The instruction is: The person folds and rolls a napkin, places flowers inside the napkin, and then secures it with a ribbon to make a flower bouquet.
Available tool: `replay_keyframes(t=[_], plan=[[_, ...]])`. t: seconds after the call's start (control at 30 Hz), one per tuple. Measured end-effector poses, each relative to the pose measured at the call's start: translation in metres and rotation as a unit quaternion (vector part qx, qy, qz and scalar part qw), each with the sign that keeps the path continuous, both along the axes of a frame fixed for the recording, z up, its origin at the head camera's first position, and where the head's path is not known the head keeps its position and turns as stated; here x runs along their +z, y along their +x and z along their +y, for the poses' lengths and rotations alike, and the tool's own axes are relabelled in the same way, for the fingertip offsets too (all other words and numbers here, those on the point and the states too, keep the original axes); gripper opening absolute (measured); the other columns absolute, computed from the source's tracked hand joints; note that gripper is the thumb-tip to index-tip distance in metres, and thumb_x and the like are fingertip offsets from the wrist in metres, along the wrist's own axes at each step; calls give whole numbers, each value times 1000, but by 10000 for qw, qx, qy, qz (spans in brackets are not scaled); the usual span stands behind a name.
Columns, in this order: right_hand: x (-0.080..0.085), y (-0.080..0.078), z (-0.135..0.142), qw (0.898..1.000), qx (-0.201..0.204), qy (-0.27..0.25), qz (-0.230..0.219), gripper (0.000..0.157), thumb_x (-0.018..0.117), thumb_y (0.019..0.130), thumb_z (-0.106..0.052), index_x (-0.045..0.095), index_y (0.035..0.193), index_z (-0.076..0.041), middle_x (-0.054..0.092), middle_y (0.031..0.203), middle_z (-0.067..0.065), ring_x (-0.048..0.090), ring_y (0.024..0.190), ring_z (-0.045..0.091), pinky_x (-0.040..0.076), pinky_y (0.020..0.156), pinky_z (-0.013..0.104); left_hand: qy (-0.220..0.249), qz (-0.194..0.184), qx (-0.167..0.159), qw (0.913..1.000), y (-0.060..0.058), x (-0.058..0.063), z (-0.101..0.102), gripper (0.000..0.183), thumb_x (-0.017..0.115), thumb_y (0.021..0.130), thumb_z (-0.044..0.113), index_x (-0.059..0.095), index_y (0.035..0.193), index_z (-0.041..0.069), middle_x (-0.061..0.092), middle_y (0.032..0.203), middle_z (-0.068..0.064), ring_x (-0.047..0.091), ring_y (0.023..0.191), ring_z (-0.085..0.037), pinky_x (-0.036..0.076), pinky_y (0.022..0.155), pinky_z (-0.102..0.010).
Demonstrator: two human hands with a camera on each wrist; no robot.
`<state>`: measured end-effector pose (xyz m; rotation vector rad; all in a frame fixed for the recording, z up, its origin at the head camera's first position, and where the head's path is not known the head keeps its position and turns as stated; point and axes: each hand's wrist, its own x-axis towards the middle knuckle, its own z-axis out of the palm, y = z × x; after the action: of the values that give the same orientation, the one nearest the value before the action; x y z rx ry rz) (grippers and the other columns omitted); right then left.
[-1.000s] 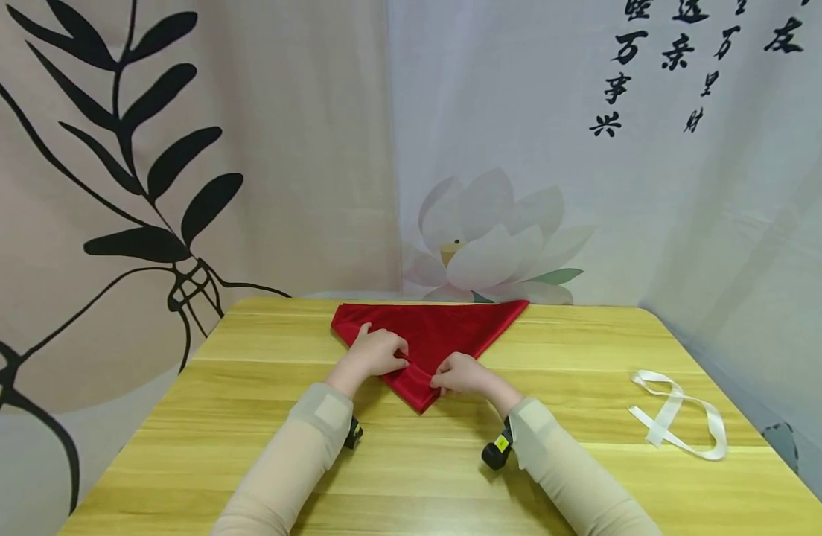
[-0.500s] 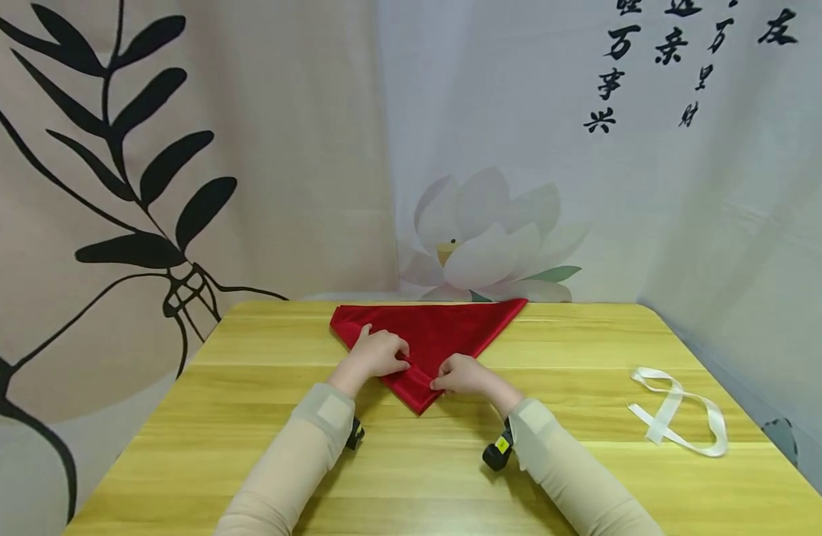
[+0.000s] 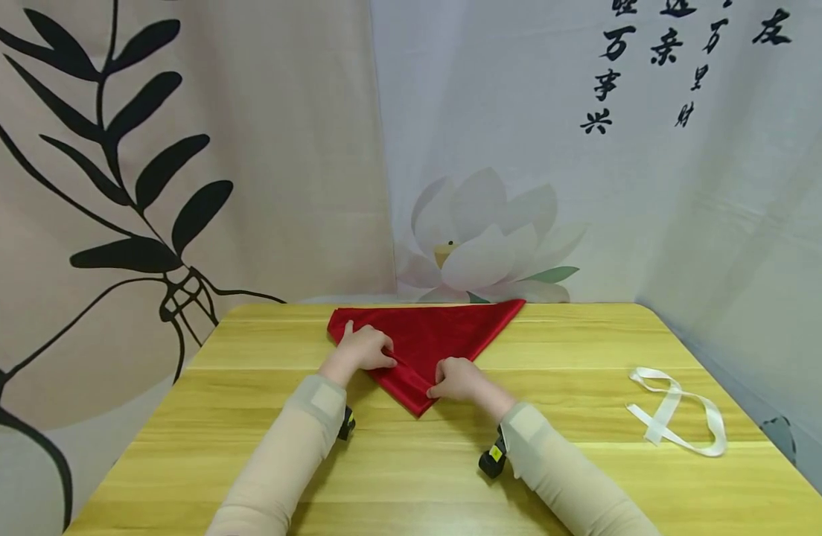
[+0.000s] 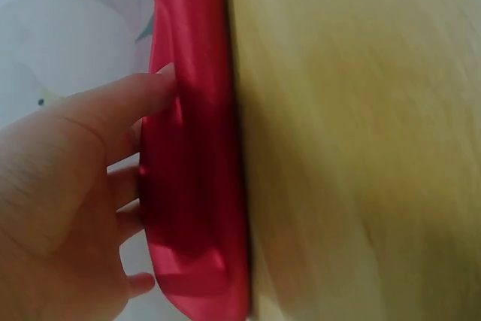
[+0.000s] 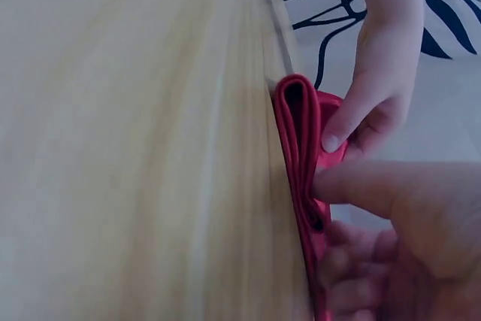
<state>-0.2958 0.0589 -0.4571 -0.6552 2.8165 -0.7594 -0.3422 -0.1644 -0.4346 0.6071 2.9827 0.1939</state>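
Observation:
A red satin cloth [image 3: 444, 331] lies near the back of the table as a folded triangle, one corner pointing toward me. On its left side, my left hand [image 3: 360, 348] pinches the front edge, the thumb against the red fabric [image 4: 192, 148] in the left wrist view. My right hand [image 3: 459, 381] grips the cloth close to the near corner, fingers curled. Seen from the right wrist, the folded layers [image 5: 297, 140] form a stacked loop with the right thumb pressed against them; part of the right fingers' contact is hidden behind the cloth.
A white ribbon [image 3: 667, 414] lies in a loose loop on the right of the wooden table [image 3: 411, 484]. Black wrist cameras [image 3: 494, 458] hang below both sleeves. Behind the table's back edge hangs a printed curtain [image 3: 304, 149].
My left hand has slid a little left along the cloth's edge. The right hand has barely moved, its fingers a little more bent. The head view has shifted slightly.

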Motion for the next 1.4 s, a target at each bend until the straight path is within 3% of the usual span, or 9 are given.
replay_keyframes(t=[0.13, 0.3, 0.4, 0.53, 0.63, 0.77, 0.97, 1.1, 1.4], plan=[[2, 3, -5, 9986, 334, 99, 406, 27, 79, 78, -15, 52, 75, -13, 50, 64, -4, 48, 64, 14, 40, 62, 30, -20, 85, 124, 9999, -4, -4, -6, 14, 71, 86, 40, 69, 90, 27, 62, 99, 8, 46, 119, -25, 9, 106, -68], [5, 3, -12, 9886, 1214, 188, 876, 16, 69, 77, 1, 60, 79, -12, 54, 68, -4, 49, 68, 14, 43, 66, 29, -19, 215, 198, 9996, -3, -8, -8, 32, 70, 87, 39, 67, 116, 26, 52, 130, -5, 36, 131, -30, 11, 107, -68], [5, 3, -15, 9853, 1446, 218, 885, 15, 65, 76, 4, 64, 80, -10, 57, 71, -2, 48, 69, 13, 42, 67, 27, 10, 261, 122, 9996, 0, -9, -7, 41, 69, 88, 36, 62, 127, 25, 45, 140, -8, 30, 136, -31, 12, 107, -67], [3, 2, -15, 9897, 1309, 136, 568, 10, 66, 82, -3, 62, 77, -11, 54, 66, -4, 46, 64, 10, 40, 62, 25, 15, 135, 32, 9999, 8, -7, -4, 46, 67, 90, 36, 59, 133, 24, 41, 147, -10, 26, 140, -32, 14, 107, -67], [2, 3, -15, 9926, 1165, -56, 348, 18, 71, 86, -15, 59, 73, -13, 49, 60, -8, 43, 59, 7, 37, 58, 24, -134, -180, 117, 9997, 18, -4, -2, 57, 65, 90, 43, 50, 142, 23, 34, 152, -11, 20, 143, -34, 12, 108, -66], [0, 6, -17, 9934, 1068, -303, 277, 30, 77, 83, -27, 55, 68, -13, 47, 55, -9, 41, 55, 6, 35, 54, 23, -411, -598, 270, 9970, 32, -2, 1, 74, 60, 88, 57, 37, 151, 24, 24, 157, -11, 13, 145, -36, 9, 109, -66], [-1, 8, -19, 9956, 856, -320, 204, 35, 81, 79, -32, 54, 67, -13, 47, 54, -9, 41, 53, 7, 33, 51, 22, -419, -838, 356, 9950, 46, 1, 5, 83, 58, 85, 63, 32, 153, 23, 20, 159, -11, 11, 145, -37, 8, 109, -65], [-1, 8, -19, 9961, 816, -292, 191, 35, 81, 79, -30, 53, 68, -12, 46, 55, -7, 41, 54, 7, 33, 51, 22, -297, -983, 460, 9936, 48, -1, 4, 83, 58, 86, 63, 32, 153, 21, 21, 158, -12, 11, 144, -39, 8, 109, -65], [-4, 7, -19, 9964, 740, -375, 201, 36, 82, 76, -30, 52, 68, -12, 43, 55, -8, 40, 54, 7, 33, 53, 23, 278, -1287, 954, 9867, 39, -11, -11, 85, 61, 85, 62, 31, 153, 21, 19, 159, -12, 9, 143, -44, 4, 106, -69]])
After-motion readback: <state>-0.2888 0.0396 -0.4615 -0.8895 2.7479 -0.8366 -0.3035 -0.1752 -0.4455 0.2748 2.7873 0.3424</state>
